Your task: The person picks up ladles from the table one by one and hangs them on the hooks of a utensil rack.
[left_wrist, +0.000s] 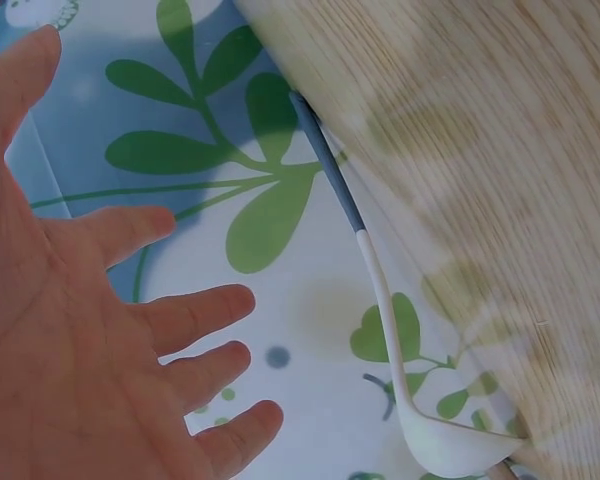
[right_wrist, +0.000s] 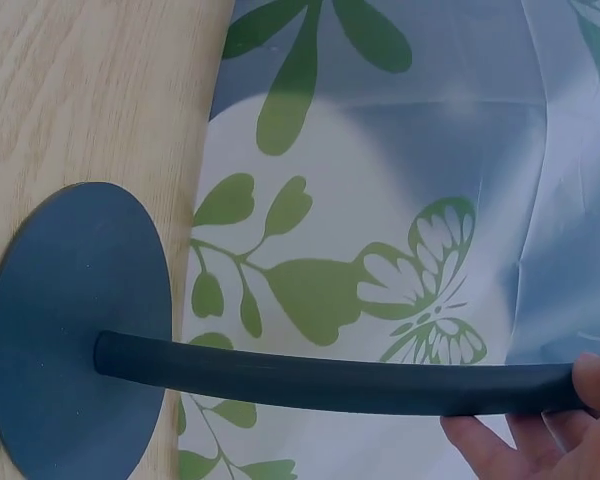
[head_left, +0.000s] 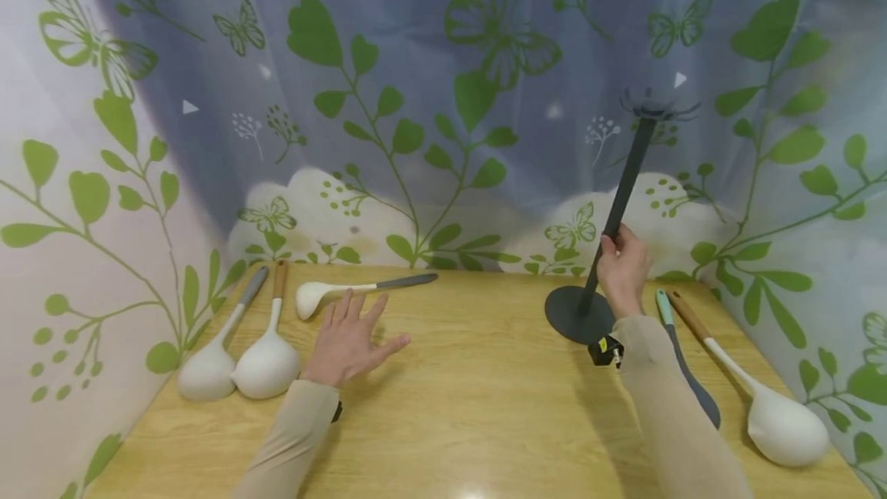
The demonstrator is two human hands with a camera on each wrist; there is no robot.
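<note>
My right hand (head_left: 624,268) grips the upright pole of a dark utensil stand (head_left: 629,175), thumb on one side and fingers on the other. The stand has a ring of hooks on top and a round base (right_wrist: 80,330) on the table. My left hand (head_left: 353,341) is over the left part of the table, its fingers spread and holding nothing. Just beyond its fingertips lies a white ladle (head_left: 312,297) with a grey handle, along the table's back edge. The left wrist view shows the same ladle (left_wrist: 380,290) to one side of the open palm.
Two large white ladles, one grey-handled (head_left: 208,372) and one brown-handled (head_left: 266,364), lie at the left. On the right are a dark utensil (head_left: 686,376) with a mint handle tip and a white ladle (head_left: 786,426) with a brown handle. A leaf-patterned curtain (head_left: 430,45) hangs behind.
</note>
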